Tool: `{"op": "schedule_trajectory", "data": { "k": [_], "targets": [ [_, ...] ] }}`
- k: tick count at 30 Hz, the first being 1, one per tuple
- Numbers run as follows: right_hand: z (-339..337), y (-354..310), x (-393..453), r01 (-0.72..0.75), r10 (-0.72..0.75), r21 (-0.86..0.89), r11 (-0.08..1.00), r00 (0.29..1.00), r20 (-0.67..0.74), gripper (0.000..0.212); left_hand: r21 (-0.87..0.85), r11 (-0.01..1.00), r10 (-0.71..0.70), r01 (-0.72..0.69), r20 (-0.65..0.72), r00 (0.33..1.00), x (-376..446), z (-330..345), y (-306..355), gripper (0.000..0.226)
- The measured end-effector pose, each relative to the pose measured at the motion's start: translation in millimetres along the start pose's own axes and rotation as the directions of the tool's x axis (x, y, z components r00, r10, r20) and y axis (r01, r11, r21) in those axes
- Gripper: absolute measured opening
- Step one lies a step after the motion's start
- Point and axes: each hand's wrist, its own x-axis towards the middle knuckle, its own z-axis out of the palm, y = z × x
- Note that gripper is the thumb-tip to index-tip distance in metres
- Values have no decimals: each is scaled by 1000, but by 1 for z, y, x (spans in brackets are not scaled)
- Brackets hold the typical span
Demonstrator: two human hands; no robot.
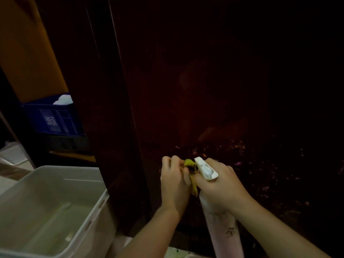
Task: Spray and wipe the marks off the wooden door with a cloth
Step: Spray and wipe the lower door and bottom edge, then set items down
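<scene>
The right hand (217,185) is gripping the spray bottle (219,220) by its neck, nozzle aimed just past the knuckles at the wooden door (204,81), whose marks (236,146) are speckling the panel above. Just beside it, the left hand (174,179) is pinching the yellow cloth (191,175) bunched between both hands, probably readying it to wipe after spraying.

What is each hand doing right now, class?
Left hand: closed, pinching the yellow cloth.
Right hand: closed round the spray bottle.
</scene>
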Motion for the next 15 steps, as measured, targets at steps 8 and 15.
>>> {"op": "schedule_trajectory", "data": {
  "k": [8, 15],
  "targets": [
    [3, -1, 0, 45, -44, 29, 999, 999, -12, 21, -187, 980, -142, 70, -405, 903, 40, -41, 17, 10],
    [5, -8, 3, 82, -83, 90, 993, 997, 8, 14, 46, 997, 70, -57, -348, 935, 58, -27, 23, 7]
  ]
}}
